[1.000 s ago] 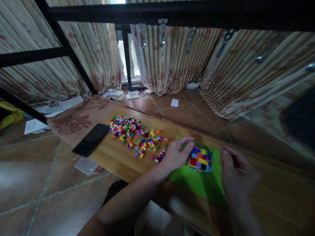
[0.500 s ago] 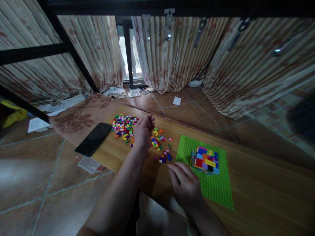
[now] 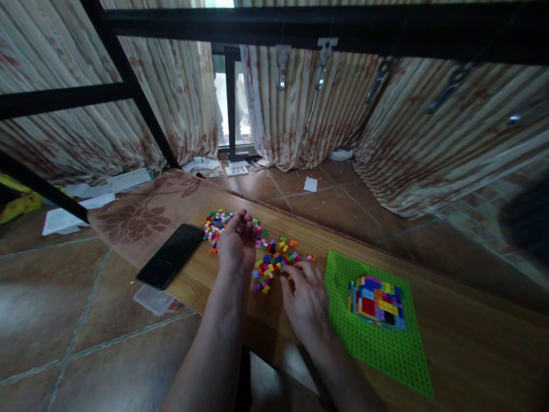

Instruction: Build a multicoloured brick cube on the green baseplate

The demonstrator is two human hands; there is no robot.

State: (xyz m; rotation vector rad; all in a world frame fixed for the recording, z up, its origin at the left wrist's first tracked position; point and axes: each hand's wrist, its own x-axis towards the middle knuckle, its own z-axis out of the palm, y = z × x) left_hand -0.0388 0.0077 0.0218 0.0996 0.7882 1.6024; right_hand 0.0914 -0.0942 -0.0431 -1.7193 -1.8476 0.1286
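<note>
A heap of small coloured bricks (image 3: 274, 258) lies on the wooden table (image 3: 463, 343). My left hand (image 3: 237, 243) rests over the heap's left part, fingers curled down onto the bricks; what they pinch is hidden. My right hand (image 3: 305, 297) lies just right of the heap, fingers spread and reaching into the loose bricks. To the right, a green baseplate (image 3: 377, 343) carries a square block of stacked coloured bricks (image 3: 376, 302). Neither hand touches the baseplate.
A black phone (image 3: 171, 262) lies on a brown flowered cloth (image 3: 137, 214) at the table's left end. A clear plastic lid (image 3: 152, 299) and papers (image 3: 64, 218) are on the tiled floor. Black metal bars (image 3: 300, 26) and striped curtains (image 3: 326, 109) stand behind.
Both hands left the baseplate and moved left to the loose bricks. My right hand came forward from the table's near edge into the heap, and my view shifted slightly left.
</note>
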